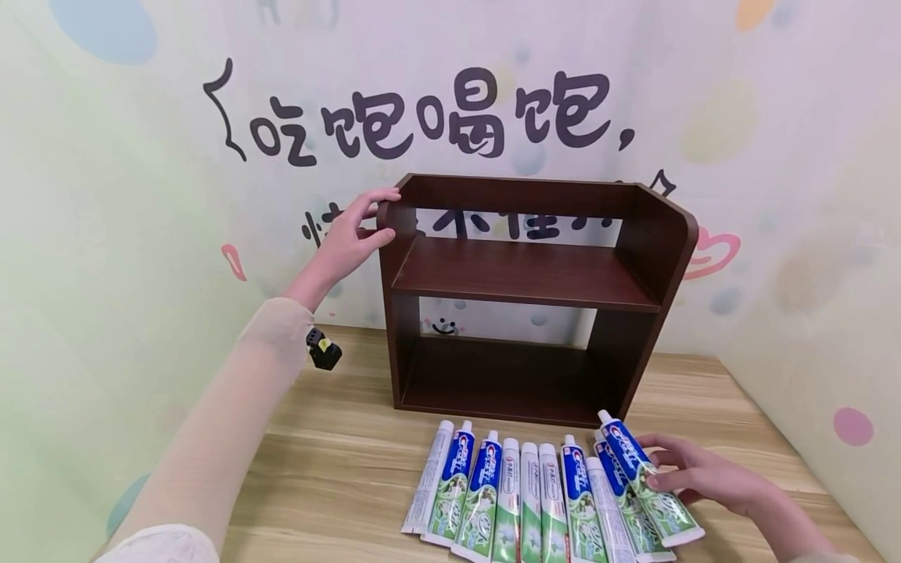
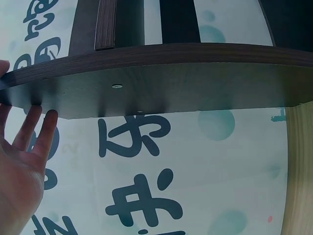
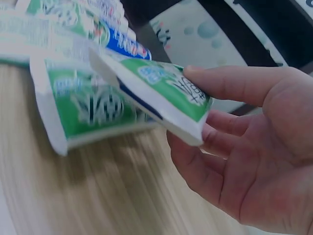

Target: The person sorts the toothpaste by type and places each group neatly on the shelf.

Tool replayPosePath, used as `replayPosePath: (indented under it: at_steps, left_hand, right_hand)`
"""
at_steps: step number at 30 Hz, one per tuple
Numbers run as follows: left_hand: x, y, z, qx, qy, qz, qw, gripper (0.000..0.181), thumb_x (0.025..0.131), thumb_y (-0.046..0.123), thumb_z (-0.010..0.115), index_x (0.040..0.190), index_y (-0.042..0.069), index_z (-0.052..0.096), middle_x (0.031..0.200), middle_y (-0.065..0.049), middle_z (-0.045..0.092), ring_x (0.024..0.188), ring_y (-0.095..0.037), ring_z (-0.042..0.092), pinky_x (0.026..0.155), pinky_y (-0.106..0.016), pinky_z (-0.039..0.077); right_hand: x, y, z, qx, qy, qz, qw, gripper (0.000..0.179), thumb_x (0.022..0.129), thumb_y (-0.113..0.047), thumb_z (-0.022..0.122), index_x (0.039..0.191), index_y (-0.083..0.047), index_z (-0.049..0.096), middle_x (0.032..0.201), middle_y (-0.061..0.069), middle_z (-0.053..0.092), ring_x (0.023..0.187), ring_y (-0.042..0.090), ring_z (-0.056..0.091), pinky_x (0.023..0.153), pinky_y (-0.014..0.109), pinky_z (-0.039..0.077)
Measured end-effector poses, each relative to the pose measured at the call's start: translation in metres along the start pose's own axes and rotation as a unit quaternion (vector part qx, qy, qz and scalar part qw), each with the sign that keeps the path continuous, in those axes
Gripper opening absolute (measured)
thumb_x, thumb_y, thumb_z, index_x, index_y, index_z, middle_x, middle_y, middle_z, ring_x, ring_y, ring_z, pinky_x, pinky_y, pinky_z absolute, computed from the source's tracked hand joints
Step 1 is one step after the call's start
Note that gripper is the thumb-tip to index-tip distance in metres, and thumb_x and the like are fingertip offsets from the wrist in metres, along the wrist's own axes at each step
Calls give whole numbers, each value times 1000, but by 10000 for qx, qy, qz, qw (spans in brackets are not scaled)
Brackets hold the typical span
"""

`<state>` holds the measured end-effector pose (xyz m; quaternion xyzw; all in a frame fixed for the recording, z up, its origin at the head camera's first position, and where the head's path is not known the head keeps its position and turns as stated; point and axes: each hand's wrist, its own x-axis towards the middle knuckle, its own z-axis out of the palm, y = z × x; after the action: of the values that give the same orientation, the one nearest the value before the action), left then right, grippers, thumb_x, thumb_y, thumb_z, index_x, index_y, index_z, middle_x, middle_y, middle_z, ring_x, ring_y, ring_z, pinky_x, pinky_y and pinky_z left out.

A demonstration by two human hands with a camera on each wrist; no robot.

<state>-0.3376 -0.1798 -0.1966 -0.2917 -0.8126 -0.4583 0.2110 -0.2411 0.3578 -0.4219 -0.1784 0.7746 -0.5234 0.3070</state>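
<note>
A dark brown two-tier wooden shelf [image 1: 524, 274] stands on the table against the wall. At its upper left corner, my left hand [image 1: 355, 234] grips the side panel, thumb toward the front edge. In the left wrist view, fingers [image 2: 47, 129] of that hand touch the panel's outer face. My right hand [image 1: 711, 473] pinches the rightmost toothpaste tube [image 1: 651, 485], blue and green with a white cap, between thumb and fingers. Seen in the right wrist view, this tube [image 3: 161, 85] is tilted, its flat end raised over another green tube [image 3: 93, 105].
Several more toothpaste tubes [image 1: 531, 500] lie side by side in a row on the wooden table [image 1: 331, 461] in front of the shelf, caps toward it. A printed wall cloth [image 1: 450, 47] hangs behind. A small black device [image 1: 324, 349] is at the left wrist.
</note>
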Motion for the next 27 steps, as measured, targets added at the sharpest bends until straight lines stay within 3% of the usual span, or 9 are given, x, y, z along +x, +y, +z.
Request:
replayPosePath:
  at_steps: [5, 10, 19, 27]
  left_hand:
    - [-1, 0, 0, 19, -8, -20, 10000, 49, 95, 4, 57, 142, 8, 46, 158, -8, 38, 134, -33, 48, 108, -52, 44]
    - [0, -1, 0, 21, 6, -23, 10000, 49, 95, 4, 57, 142, 10, 47, 158, -8, 38, 135, -33, 48, 108, -51, 44]
    - [0, 0, -1, 32, 5, 2, 10000, 49, 95, 6, 57, 142, 9, 46, 158, -8, 38, 136, -34, 48, 107, -52, 44]
    - [0, -1, 0, 26, 3, 2, 10000, 48, 95, 6, 58, 142, 10, 48, 158, -8, 38, 135, -34, 48, 108, -51, 44]
  right_hand:
    - [7, -13, 11, 19, -80, -259, 9996, 64, 98, -12, 53, 147, 9, 18, 123, 8, 62, 101, 21, 68, 78, 42, 60]
    - [19, -32, 24, -219, 105, -261, 9994, 66, 97, -17, 56, 148, 5, 21, 126, 12, 62, 103, 21, 66, 79, 41, 59]
    - [45, -63, 54, 84, 447, -301, 9985, 71, 97, -21, 59, 151, 1, 18, 123, 11, 63, 103, 25, 66, 86, 38, 57]
    - [66, -85, 71, -3, 883, -547, 9946, 73, 95, -23, 62, 153, -3, 20, 121, 12, 63, 99, 22, 65, 85, 37, 57]
